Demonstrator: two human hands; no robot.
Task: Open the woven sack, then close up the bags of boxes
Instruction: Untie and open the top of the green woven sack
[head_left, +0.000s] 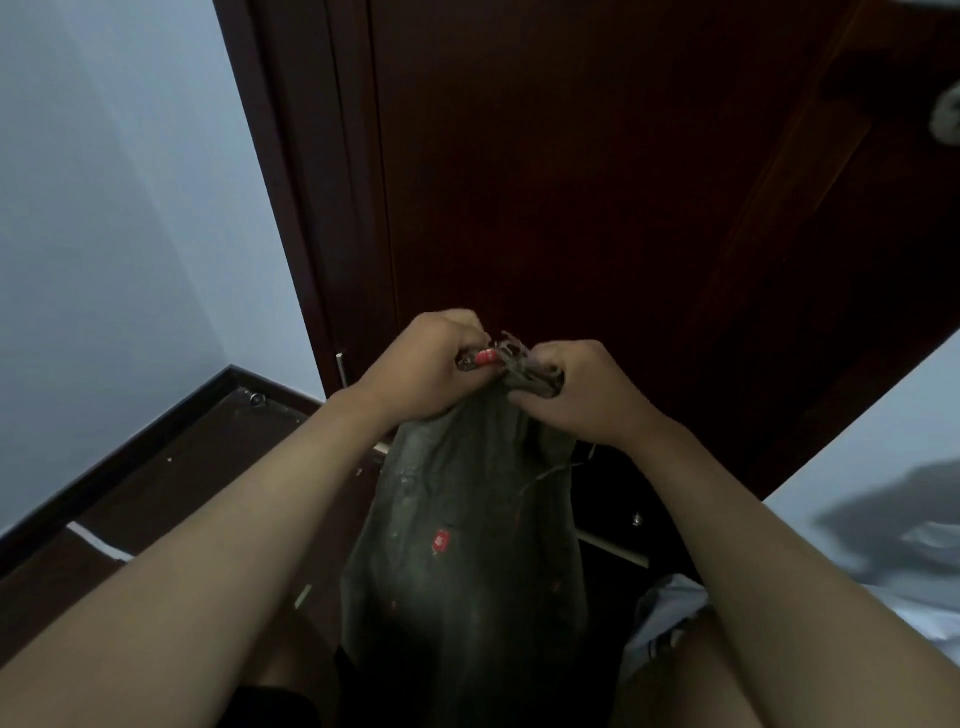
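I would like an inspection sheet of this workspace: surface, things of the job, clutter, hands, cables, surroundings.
Surface: dark wooden floor with pale specks.
Job's things: woven sack, dark green, upright between the forearms; its mouth is bunched shut, a red piece showing there. Bags of boxes: nothing seen.
Clutter: white strip on the floor at left; pale cloth low at right.
Hands: left hand and right hand both grip the bunched mouth.
Cables: nothing seen; a thin loose thread hangs below the mouth.
Surroundings: dark red wooden door ahead, pale wall at left with a dark skirting board.
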